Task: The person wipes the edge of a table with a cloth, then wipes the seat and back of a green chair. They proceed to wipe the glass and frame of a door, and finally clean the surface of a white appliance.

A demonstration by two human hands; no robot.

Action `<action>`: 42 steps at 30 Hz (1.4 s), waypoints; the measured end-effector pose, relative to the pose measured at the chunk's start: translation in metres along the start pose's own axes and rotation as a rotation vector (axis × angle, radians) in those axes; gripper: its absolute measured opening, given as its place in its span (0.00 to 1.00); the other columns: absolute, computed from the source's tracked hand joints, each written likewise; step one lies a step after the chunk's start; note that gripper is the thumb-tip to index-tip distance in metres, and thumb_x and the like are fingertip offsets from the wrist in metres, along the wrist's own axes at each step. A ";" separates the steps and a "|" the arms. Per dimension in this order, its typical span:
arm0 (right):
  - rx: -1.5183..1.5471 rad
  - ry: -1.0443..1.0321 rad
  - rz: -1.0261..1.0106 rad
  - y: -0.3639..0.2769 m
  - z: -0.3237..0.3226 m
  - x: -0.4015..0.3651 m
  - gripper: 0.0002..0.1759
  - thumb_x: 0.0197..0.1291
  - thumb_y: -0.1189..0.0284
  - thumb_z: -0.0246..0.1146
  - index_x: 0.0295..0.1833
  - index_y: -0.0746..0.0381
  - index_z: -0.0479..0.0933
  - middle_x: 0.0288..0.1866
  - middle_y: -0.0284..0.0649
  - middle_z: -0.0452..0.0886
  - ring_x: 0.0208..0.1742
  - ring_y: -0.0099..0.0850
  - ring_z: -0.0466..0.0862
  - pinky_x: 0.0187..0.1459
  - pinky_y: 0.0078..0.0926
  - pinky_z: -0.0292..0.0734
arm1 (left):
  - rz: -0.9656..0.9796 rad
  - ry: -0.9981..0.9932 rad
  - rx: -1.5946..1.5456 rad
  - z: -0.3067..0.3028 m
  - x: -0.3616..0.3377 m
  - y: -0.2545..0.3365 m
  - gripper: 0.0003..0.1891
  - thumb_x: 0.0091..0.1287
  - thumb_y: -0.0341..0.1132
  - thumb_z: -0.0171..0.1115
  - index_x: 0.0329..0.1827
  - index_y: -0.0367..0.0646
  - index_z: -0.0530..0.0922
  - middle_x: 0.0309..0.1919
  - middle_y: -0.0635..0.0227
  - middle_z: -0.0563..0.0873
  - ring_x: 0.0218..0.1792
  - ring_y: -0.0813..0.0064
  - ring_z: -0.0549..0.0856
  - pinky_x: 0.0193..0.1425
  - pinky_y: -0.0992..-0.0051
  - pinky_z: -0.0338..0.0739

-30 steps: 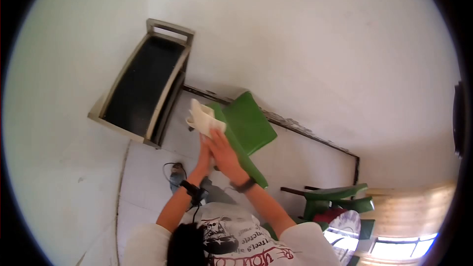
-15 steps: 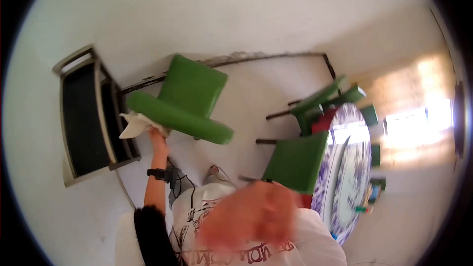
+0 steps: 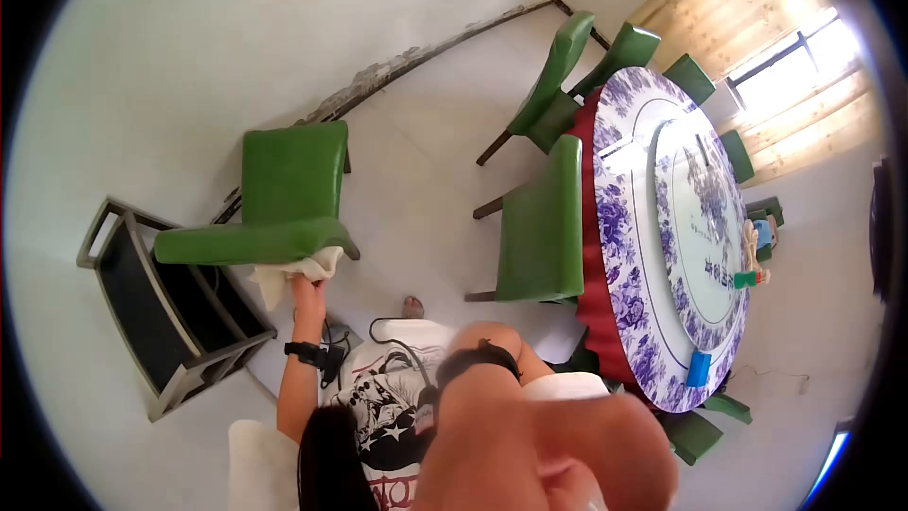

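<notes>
My left hand (image 3: 307,297) is closed on a cream cloth (image 3: 274,282), pressed to the back side of a green chair's backrest (image 3: 236,242). The seat (image 3: 293,170) of that chair lies beyond the backrest, toward the wall. Part of the cloth hangs loose to the left of my fingers. Large and close to the camera, my right hand (image 3: 605,449) is raised with its fingers curled in; I cannot tell what, if anything, is in it. A dark band circles each wrist.
A dark shelf unit or cart (image 3: 151,308) stands left of the chair. At right is a round table (image 3: 619,298) with a purple floral top, a red skirt and a turntable (image 3: 700,227). Green chairs (image 3: 539,237) surround it. A blue box (image 3: 698,369) sits near its edge.
The view has swung, so the table shows more fully. My left hand and the cloth remain at the chair's backrest. My raised right hand appears larger and further right.
</notes>
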State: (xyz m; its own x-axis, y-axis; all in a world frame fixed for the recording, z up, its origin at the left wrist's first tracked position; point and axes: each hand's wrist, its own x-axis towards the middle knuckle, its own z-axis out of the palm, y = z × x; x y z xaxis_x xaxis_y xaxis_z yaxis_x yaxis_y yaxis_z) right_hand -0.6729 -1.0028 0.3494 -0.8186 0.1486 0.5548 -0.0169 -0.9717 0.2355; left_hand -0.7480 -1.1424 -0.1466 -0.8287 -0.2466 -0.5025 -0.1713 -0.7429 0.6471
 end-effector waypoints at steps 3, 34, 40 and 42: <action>0.073 -0.084 -0.012 -0.027 0.006 0.003 0.07 0.60 0.76 0.58 0.37 0.54 0.67 0.41 0.63 0.75 0.33 0.45 0.78 0.32 0.30 0.76 | 0.024 -0.002 -0.019 -0.001 0.000 -0.017 0.20 0.71 0.44 0.48 0.62 0.46 0.64 0.58 0.67 0.71 0.56 0.68 0.73 0.59 0.64 0.71; -1.420 -0.309 0.680 -0.049 -0.219 0.027 0.18 0.67 0.63 0.51 0.52 0.65 0.73 0.49 0.49 0.78 0.51 0.39 0.78 0.53 0.36 0.72 | 0.653 0.447 0.501 -0.103 0.063 0.291 0.27 0.73 0.48 0.43 0.63 0.33 0.63 0.62 0.56 0.67 0.59 0.60 0.70 0.63 0.69 0.63; -2.513 -0.664 0.815 -0.005 -0.373 -0.059 0.36 0.59 0.39 0.47 0.52 0.61 0.77 0.47 0.48 0.80 0.48 0.43 0.79 0.51 0.35 0.73 | 0.658 0.191 1.341 -0.093 0.104 0.317 0.23 0.69 0.46 0.48 0.49 0.31 0.74 0.42 0.49 0.74 0.46 0.50 0.74 0.52 0.61 0.66; -2.506 -0.487 1.142 0.007 -0.372 -0.056 0.38 0.58 0.37 0.47 0.49 0.60 0.79 0.45 0.47 0.81 0.47 0.44 0.79 0.50 0.36 0.73 | 0.597 0.137 1.352 -0.085 0.111 0.325 0.23 0.67 0.46 0.50 0.49 0.29 0.76 0.44 0.47 0.78 0.46 0.52 0.77 0.51 0.64 0.68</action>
State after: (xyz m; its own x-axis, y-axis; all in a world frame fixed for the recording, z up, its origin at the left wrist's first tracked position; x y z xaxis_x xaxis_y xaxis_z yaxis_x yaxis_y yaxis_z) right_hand -0.8404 -1.0860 0.0229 -0.8867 -0.4565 -0.0733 -0.3735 0.8007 -0.4683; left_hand -0.8503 -1.4642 -0.0404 -0.9111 -0.4116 0.0236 -0.2493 0.5955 0.7637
